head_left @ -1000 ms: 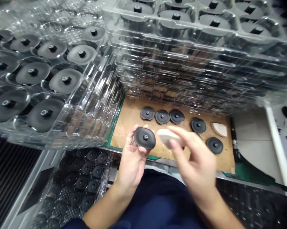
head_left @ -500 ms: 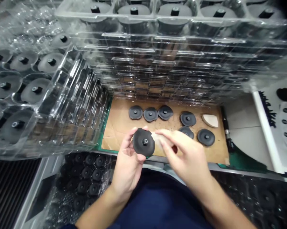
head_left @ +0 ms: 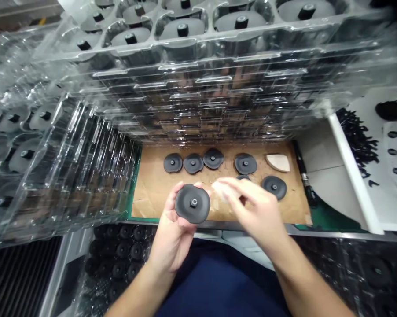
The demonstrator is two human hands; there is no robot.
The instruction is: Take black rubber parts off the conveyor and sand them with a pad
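My left hand [head_left: 172,233] grips a round black disc [head_left: 187,210] by its edges; a short stem with a light metal centre faces up from its middle. Pinched between the thumb and fingers of my right hand [head_left: 256,209] is a whitish, translucent piece [head_left: 224,189], slightly blurred; I cannot make out its kind. Its tip is close to the disc's right edge, with a small gap between them. Beyond my hands, similar black discs [head_left: 213,158] lie on brown cardboard [head_left: 152,193]. One of them is partly hidden behind my right hand.
Tall stacks of clear plastic trays [head_left: 198,83] holding discs rise behind and on the left. A cream wedge-shaped block [head_left: 278,162] and a dark pen-like tool [head_left: 302,169] lie on the right. Past a white divider [head_left: 357,176] are small black parts [head_left: 357,136]. More discs [head_left: 119,251] sit below left.
The whitish piece was against the disc's right edge and is now slightly apart from it. The camera view has shifted; the disc remains in my left hand, now turned a little.
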